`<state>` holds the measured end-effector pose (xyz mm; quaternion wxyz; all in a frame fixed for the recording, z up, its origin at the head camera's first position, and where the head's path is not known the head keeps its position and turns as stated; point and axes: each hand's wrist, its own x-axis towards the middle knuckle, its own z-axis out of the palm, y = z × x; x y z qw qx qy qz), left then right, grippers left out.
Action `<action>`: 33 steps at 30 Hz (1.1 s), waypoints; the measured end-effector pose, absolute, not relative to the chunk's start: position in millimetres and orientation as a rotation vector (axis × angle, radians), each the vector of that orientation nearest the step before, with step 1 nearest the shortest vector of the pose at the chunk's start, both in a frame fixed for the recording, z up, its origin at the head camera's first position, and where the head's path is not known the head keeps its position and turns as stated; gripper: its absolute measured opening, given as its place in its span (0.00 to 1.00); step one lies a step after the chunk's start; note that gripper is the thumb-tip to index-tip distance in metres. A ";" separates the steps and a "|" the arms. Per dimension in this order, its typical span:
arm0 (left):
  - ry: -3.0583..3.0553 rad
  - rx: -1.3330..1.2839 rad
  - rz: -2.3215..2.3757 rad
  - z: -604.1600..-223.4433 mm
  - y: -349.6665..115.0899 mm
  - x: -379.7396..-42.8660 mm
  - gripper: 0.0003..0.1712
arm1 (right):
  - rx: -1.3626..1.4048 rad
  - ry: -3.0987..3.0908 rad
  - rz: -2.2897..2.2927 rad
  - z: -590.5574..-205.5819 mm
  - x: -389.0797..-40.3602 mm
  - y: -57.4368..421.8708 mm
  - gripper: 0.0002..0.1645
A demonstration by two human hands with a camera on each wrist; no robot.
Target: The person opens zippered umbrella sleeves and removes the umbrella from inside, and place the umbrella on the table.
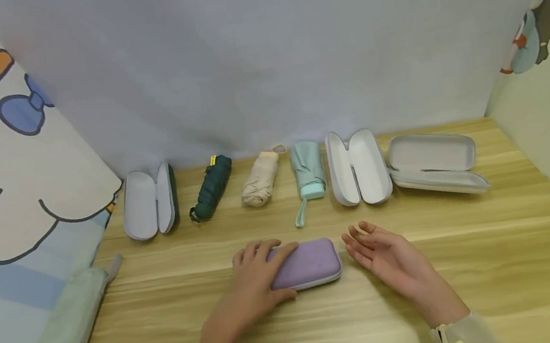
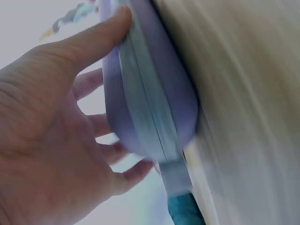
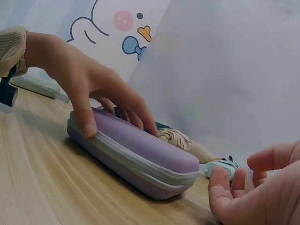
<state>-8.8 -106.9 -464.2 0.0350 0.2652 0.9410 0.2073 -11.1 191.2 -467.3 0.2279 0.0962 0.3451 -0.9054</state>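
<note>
A closed purple zip case (image 1: pixel 312 261) lies on the table in front of me, a pale zip running round its side. My left hand (image 1: pixel 251 283) holds its left end from above, thumb on the near side and fingers over the far side. In the left wrist view the thumb lies along the zip band (image 2: pixel 145 89). To the right of the case, my right hand (image 1: pixel 395 262) hovers palm turned up, its fingers loosely bent and apart from the case. The right wrist view shows nothing between those fingers.
Along the back lie a dark green folded umbrella (image 1: pixel 212 189), a beige one (image 1: pixel 260 178) and a mint one (image 1: pixel 308 171). Open cases stand beside them: a green one (image 1: pixel 140 208), a white-lined one (image 1: pixel 369 167) and a grey-lined one (image 1: pixel 431 155). A pale green case (image 1: pixel 71 321) rests at the left edge.
</note>
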 end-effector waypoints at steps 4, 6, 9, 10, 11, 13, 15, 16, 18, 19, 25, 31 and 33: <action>2.897 0.645 0.743 -463.7 -125.0 -9.3 0.49 | 0.190 0.998 -2.488 -472.4 -7.6 192.3 0.13; 2.905 0.571 0.797 -463.7 -133.7 -8.5 0.49 | 0.119 1.065 -2.465 -475.0 -6.1 192.1 0.15; 2.927 0.473 0.861 -463.5 -144.2 -8.2 0.43 | 0.011 1.199 -2.409 -479.1 -4.0 191.0 0.18; 2.925 0.452 0.883 -463.0 -146.6 -8.2 0.41 | -0.014 1.242 -2.390 -480.2 -3.4 190.4 0.19; 2.919 0.438 0.905 -462.7 -148.7 -8.3 0.37 | -0.038 1.292 -2.369 -481.0 -2.6 189.8 0.20; 2.884 0.419 0.951 -462.6 -151.0 -8.5 0.31 | -0.071 1.395 -2.328 -482.4 -1.2 187.8 0.22; 2.837 0.415 1.005 -463.9 -152.1 -8.9 0.28 | -0.096 1.502 -2.283 -483.7 -0.3 184.9 0.25; 2.812 0.403 1.037 -465.1 -152.2 -9.3 0.27 | -0.101 1.560 -2.253 -484.1 0.1 182.9 0.27; 2.765 0.380 1.101 -467.8 -152.6 -9.0 0.26 | -0.110 1.661 -2.188 -485.3 1.1 179.1 0.31; 2.737 0.362 1.138 -469.4 -152.9 -9.0 0.27 | -0.110 1.694 -2.158 -486.0 1.5 177.1 0.32; 2.591 0.368 1.285 -478.1 -152.1 -9.7 0.32 | -0.109 1.824 -2.051 -488.5 4.5 172.7 0.37; 2.497 0.460 1.371 -483.7 -152.6 -14.5 0.22 | -0.286 1.957 -1.959 -489.3 4.1 172.1 0.44; 2.498 0.492 1.359 -485.2 -152.5 -15.8 0.20 | -0.394 2.051 -1.890 -489.8 4.8 170.3 0.47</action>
